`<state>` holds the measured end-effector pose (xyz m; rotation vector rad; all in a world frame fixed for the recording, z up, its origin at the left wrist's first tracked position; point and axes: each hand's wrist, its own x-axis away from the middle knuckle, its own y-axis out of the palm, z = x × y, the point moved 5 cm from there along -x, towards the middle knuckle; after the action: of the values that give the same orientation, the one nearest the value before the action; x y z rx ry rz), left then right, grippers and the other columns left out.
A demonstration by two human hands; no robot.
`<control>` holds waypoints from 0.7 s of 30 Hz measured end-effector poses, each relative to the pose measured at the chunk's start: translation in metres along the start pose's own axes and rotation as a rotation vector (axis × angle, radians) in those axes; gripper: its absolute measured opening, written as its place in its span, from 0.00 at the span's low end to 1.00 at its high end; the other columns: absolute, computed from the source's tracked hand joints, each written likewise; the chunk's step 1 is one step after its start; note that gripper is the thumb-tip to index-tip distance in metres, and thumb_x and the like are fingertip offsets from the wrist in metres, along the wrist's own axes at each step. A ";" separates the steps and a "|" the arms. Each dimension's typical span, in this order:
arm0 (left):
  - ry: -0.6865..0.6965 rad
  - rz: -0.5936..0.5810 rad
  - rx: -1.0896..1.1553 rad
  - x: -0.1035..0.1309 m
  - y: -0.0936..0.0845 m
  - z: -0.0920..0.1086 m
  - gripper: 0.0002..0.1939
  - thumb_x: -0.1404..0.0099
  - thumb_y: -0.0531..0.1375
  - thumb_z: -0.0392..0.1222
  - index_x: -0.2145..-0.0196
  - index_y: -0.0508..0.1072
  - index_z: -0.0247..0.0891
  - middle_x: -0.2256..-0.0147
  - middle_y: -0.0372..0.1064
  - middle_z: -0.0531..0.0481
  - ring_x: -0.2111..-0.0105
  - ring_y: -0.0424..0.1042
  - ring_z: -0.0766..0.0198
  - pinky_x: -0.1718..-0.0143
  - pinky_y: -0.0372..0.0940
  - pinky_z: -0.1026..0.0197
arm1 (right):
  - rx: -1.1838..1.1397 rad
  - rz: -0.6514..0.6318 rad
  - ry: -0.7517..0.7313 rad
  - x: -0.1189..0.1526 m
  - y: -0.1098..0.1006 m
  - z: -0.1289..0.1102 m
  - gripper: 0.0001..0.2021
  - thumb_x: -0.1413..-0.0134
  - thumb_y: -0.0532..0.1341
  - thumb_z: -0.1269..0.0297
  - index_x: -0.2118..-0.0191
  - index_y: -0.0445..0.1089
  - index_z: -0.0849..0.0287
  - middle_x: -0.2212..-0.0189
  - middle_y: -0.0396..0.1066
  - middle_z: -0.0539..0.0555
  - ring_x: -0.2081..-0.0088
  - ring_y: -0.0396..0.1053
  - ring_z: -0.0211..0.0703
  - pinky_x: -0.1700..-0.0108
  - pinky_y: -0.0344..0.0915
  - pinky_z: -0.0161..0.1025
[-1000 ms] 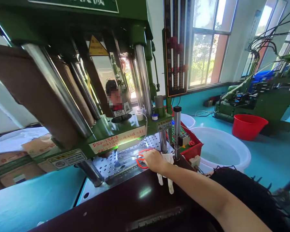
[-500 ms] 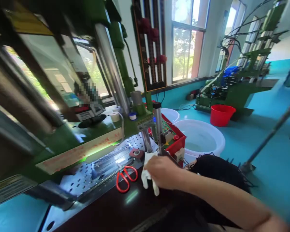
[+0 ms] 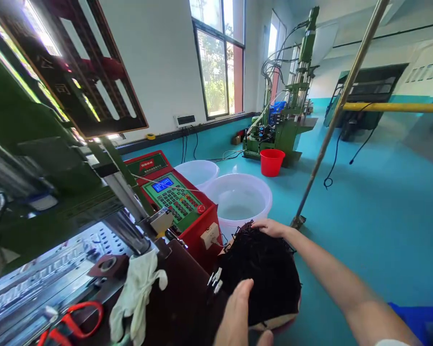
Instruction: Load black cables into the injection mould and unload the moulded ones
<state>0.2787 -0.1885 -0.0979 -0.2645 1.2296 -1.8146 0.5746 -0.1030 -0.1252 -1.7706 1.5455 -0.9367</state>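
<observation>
My right hand [image 3: 270, 227] rests at the far rim of a round container heaped with small black pieces [image 3: 263, 269], its fingers stretched over the edge of the heap. Low in the view, my left hand [image 3: 234, 310] is held up with fingers extended and thumb apart, by the near side of the heap; nothing shows in it. White gloves [image 3: 139, 288] lie on the dark tabletop [image 3: 180, 298] to the left. Red-handled scissors [image 3: 81, 319] are beside them. Small light-coloured metal or plastic pieces [image 3: 215, 281] sit at the tabletop's right edge.
A green press machine [image 3: 57, 158] stands at left, with a red control box [image 3: 180, 197] beside it. Behind the heap are white tubs [image 3: 263, 211] and a red bucket [image 3: 272, 162]. A slanted metal pole [image 3: 324, 144] rises at right.
The view has swung right. My right hand has let go of the white gloves, left on the tabletop, and moved to the black heap. My left hand has come into view.
</observation>
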 end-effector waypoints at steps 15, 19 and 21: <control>-0.152 0.016 -0.110 0.002 0.183 -0.041 0.23 0.39 0.47 0.30 0.46 0.59 0.32 0.40 0.50 0.41 0.42 0.53 0.58 0.47 0.58 0.55 | -0.267 -0.245 0.055 0.001 0.046 0.085 0.28 0.49 0.55 0.48 0.45 0.62 0.57 0.42 0.56 0.57 0.41 0.51 0.47 0.40 0.49 0.43; -0.150 -0.036 -0.142 0.009 0.196 -0.050 0.22 0.41 0.50 0.32 0.47 0.62 0.33 0.41 0.51 0.43 0.42 0.54 0.58 0.47 0.59 0.54 | -0.323 -0.240 0.068 0.001 0.057 0.088 0.29 0.51 0.56 0.47 0.47 0.65 0.59 0.41 0.54 0.59 0.40 0.51 0.48 0.41 0.50 0.43; -0.159 -0.073 -0.156 0.011 0.202 -0.053 0.25 0.42 0.49 0.31 0.46 0.60 0.31 0.41 0.52 0.43 0.42 0.53 0.58 0.46 0.58 0.55 | -0.333 -0.241 0.078 0.001 0.065 0.091 0.29 0.52 0.57 0.46 0.48 0.66 0.61 0.41 0.54 0.60 0.41 0.52 0.49 0.41 0.50 0.43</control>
<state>0.3523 -0.1834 -0.2937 -0.5372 1.2639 -1.7251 0.6130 -0.1143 -0.2296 -2.2177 1.6371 -0.9095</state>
